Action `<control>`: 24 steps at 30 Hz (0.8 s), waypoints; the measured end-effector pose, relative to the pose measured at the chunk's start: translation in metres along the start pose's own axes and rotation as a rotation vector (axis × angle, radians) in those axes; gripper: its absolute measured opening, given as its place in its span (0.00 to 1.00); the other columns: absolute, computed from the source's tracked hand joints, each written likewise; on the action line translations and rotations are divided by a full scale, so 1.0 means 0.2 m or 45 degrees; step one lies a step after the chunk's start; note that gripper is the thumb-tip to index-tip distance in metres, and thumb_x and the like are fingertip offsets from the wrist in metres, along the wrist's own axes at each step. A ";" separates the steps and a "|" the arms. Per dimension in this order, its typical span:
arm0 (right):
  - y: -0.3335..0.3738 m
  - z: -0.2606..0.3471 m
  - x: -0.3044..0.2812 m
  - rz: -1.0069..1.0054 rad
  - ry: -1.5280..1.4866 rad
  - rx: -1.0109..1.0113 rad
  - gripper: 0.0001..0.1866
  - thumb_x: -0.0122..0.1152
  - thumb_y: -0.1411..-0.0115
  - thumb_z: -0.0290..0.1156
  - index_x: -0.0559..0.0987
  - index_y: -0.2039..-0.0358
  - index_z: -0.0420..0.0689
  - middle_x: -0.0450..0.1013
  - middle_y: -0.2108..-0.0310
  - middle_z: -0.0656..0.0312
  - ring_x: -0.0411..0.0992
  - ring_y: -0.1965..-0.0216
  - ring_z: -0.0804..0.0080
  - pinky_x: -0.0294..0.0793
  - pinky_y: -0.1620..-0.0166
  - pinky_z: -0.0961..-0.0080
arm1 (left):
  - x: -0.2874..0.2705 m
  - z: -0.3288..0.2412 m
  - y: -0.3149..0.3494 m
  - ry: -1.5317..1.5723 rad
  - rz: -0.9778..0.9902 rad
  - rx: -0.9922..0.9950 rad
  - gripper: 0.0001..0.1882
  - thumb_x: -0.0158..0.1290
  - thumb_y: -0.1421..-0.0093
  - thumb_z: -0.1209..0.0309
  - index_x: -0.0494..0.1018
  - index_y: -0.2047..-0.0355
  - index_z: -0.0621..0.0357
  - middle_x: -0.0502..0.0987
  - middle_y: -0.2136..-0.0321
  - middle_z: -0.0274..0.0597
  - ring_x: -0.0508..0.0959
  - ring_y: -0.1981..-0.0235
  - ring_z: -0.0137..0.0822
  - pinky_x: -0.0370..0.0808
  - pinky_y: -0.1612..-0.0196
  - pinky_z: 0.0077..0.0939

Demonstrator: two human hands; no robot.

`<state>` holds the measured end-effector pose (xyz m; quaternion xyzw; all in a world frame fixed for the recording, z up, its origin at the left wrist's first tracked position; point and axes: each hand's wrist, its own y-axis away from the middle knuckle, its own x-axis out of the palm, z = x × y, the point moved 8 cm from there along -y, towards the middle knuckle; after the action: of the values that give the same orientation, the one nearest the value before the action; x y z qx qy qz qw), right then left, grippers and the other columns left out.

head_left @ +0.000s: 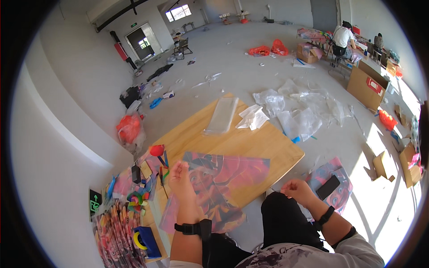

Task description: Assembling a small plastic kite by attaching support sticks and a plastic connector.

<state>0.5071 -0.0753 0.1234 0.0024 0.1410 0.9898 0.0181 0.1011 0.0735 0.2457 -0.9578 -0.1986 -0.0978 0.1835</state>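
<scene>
My left hand (179, 177) is raised over the left part of a colourful printed sheet (252, 169). Its fingers are curled together, and anything between them is too small to make out. The sheet lies on the wooden table (263, 145) and droops over the near edge toward my lap. My right hand (296, 189) hovers by my knee, off the table, its fingertips pinched; what they hold, if anything, I cannot make out. Near that hand, a black phone (328, 187) rests on another printed sheet (342, 176).
At the left stand a stack of printed pieces (118, 232), a blue tape dispenser (149, 243) and coloured tape rolls (136, 198). Clear plastic sleeves (222, 116) and crumpled white paper (252, 117) lie at the table's far side. Plastic film (304, 107) and a cardboard box (367, 87) are on the floor.
</scene>
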 end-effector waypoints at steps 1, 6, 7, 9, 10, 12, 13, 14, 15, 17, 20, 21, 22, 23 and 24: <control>-0.01 -0.02 -0.01 -0.017 0.040 0.039 0.06 0.66 0.38 0.26 0.79 0.63 0.39 0.78 0.69 0.64 0.74 0.69 0.79 0.75 0.64 0.80 | -0.01 0.07 -0.01 -0.028 -0.011 -0.022 0.16 0.61 0.39 0.76 0.74 0.51 0.66 0.79 0.63 0.37 0.77 0.62 0.24 0.74 0.55 0.18; -0.08 -0.06 -0.07 -0.126 0.008 0.047 0.06 0.66 0.38 0.28 0.80 0.63 0.40 0.77 0.70 0.66 0.73 0.70 0.80 0.75 0.65 0.81 | 0.06 0.30 -0.07 -0.038 0.022 -0.114 0.15 0.61 0.38 0.75 0.74 0.52 0.66 0.78 0.64 0.37 0.77 0.62 0.25 0.73 0.55 0.18; -0.09 -0.06 -0.08 -0.156 -0.008 0.057 0.06 0.66 0.38 0.28 0.80 0.63 0.40 0.76 0.71 0.66 0.73 0.70 0.81 0.75 0.65 0.81 | 0.06 0.36 -0.09 -0.046 0.041 -0.141 0.14 0.61 0.38 0.75 0.73 0.53 0.65 0.78 0.65 0.37 0.77 0.63 0.25 0.73 0.55 0.18; -0.13 -0.08 -0.10 -0.186 0.036 0.079 0.06 0.66 0.38 0.28 0.80 0.63 0.41 0.76 0.71 0.66 0.73 0.70 0.81 0.75 0.66 0.81 | 0.04 0.49 -0.13 -0.054 0.056 -0.196 0.13 0.60 0.37 0.74 0.73 0.54 0.64 0.78 0.65 0.37 0.77 0.62 0.27 0.73 0.53 0.19; -0.16 -0.09 -0.11 -0.213 0.077 0.093 0.06 0.66 0.38 0.28 0.80 0.63 0.41 0.76 0.71 0.66 0.73 0.70 0.81 0.74 0.66 0.81 | 0.03 0.57 -0.14 -0.062 0.072 -0.242 0.11 0.59 0.36 0.73 0.72 0.56 0.63 0.78 0.65 0.37 0.77 0.61 0.28 0.74 0.52 0.21; -0.23 -0.13 -0.12 -0.193 0.044 0.130 0.08 0.66 0.39 0.27 0.79 0.60 0.41 0.76 0.71 0.66 0.73 0.69 0.81 0.74 0.67 0.81 | 0.02 0.67 -0.17 -0.035 0.080 -0.254 0.10 0.59 0.35 0.72 0.72 0.57 0.62 0.77 0.65 0.36 0.77 0.62 0.28 0.74 0.52 0.20; -0.27 -0.16 -0.12 -0.170 0.008 0.161 0.11 0.66 0.39 0.26 0.79 0.56 0.40 0.77 0.71 0.66 0.74 0.69 0.81 0.74 0.67 0.81 | 0.01 0.72 -0.19 -0.010 0.089 -0.258 0.09 0.58 0.35 0.71 0.72 0.59 0.61 0.77 0.66 0.35 0.77 0.62 0.28 0.75 0.53 0.20; -0.30 -0.15 -0.11 -0.168 0.016 0.165 0.11 0.66 0.39 0.26 0.79 0.56 0.40 0.77 0.71 0.66 0.74 0.69 0.81 0.74 0.67 0.81 | 0.01 0.77 -0.21 -0.007 0.082 -0.264 0.09 0.58 0.35 0.71 0.72 0.59 0.61 0.77 0.66 0.35 0.77 0.62 0.28 0.75 0.53 0.20; -0.33 -0.12 -0.10 -0.180 0.012 0.102 0.15 0.67 0.39 0.26 0.77 0.52 0.40 0.76 0.71 0.66 0.73 0.70 0.81 0.73 0.67 0.81 | 0.00 0.82 -0.22 -0.094 0.084 -0.247 0.09 0.59 0.36 0.71 0.73 0.59 0.61 0.77 0.65 0.36 0.77 0.62 0.28 0.74 0.56 0.20; -0.40 -0.10 -0.08 -0.189 0.016 0.044 0.19 0.67 0.40 0.25 0.75 0.48 0.40 0.76 0.70 0.66 0.73 0.70 0.81 0.72 0.67 0.82 | -0.01 0.92 -0.27 -0.180 0.080 -0.236 0.08 0.60 0.36 0.71 0.74 0.60 0.60 0.77 0.65 0.37 0.77 0.61 0.28 0.74 0.58 0.20; -0.55 -0.14 -0.09 -0.198 0.086 0.054 0.25 0.67 0.40 0.24 0.71 0.43 0.41 0.75 0.70 0.65 0.72 0.71 0.81 0.72 0.67 0.81 | -0.04 1.00 -0.36 -0.558 -0.007 -0.070 0.09 0.62 0.39 0.69 0.76 0.63 0.60 0.75 0.61 0.41 0.76 0.57 0.33 0.73 0.56 0.26; -0.61 -0.15 -0.10 -0.214 0.112 0.024 0.24 0.67 0.40 0.25 0.72 0.44 0.41 0.75 0.70 0.66 0.72 0.71 0.81 0.71 0.67 0.81 | -0.03 1.01 -0.38 -0.723 0.007 0.027 0.10 0.63 0.41 0.68 0.77 0.65 0.60 0.75 0.59 0.44 0.75 0.55 0.37 0.73 0.54 0.29; -0.66 -0.16 -0.11 -0.231 0.137 -0.006 0.23 0.67 0.40 0.25 0.72 0.45 0.41 0.75 0.70 0.66 0.71 0.71 0.81 0.71 0.67 0.81 | -0.01 1.02 -0.40 -0.886 0.023 0.128 0.10 0.64 0.42 0.67 0.78 0.67 0.60 0.74 0.57 0.46 0.74 0.53 0.40 0.72 0.52 0.33; -0.70 -0.18 -0.11 -0.232 0.135 0.003 0.23 0.67 0.40 0.25 0.72 0.45 0.41 0.75 0.70 0.66 0.71 0.71 0.81 0.71 0.67 0.81 | -0.02 1.07 -0.42 -0.891 0.028 0.121 0.10 0.64 0.42 0.67 0.78 0.67 0.60 0.74 0.57 0.46 0.74 0.53 0.40 0.72 0.52 0.33; -0.75 -0.18 -0.10 -0.254 0.172 -0.008 0.23 0.68 0.40 0.26 0.73 0.46 0.41 0.75 0.71 0.67 0.71 0.72 0.82 0.70 0.68 0.81 | -0.02 1.11 -0.43 -0.908 0.007 0.170 0.11 0.65 0.43 0.66 0.78 0.68 0.60 0.74 0.57 0.47 0.75 0.53 0.43 0.71 0.50 0.36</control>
<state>0.5328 0.0583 0.0466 -0.0784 0.1382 0.9815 0.1069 0.0869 0.2325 0.0697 -0.9181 -0.2534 0.2561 0.1650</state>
